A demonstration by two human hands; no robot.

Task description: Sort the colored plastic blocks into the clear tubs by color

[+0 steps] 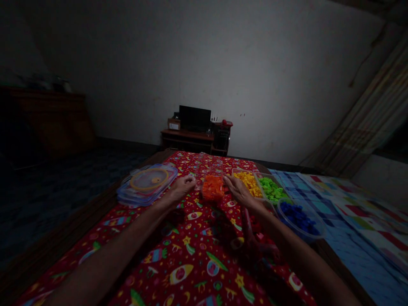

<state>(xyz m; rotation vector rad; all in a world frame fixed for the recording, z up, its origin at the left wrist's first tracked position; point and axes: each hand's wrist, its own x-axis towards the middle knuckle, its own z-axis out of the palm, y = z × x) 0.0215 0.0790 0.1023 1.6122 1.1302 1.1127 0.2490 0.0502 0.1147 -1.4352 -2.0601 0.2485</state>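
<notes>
A clear plastic bag of orange pieces [213, 187] stands on a table covered with a red patterned cloth [191, 255]. My left hand [182, 186] is closed on the bag's left edge near its top. My right hand [237, 190] rests against the bag's right side, fingers curled toward it. The upper part of the bag is clear and hard to see in the dim light.
Right of the bag stand clear tubs of yellow pieces [248, 182], green pieces [271, 189] and blue pieces [299, 217]. A stack of clear lids [147, 183] lies at the left. Red pieces [259, 238] lie under my right forearm. A desk with a monitor [195, 119] stands behind.
</notes>
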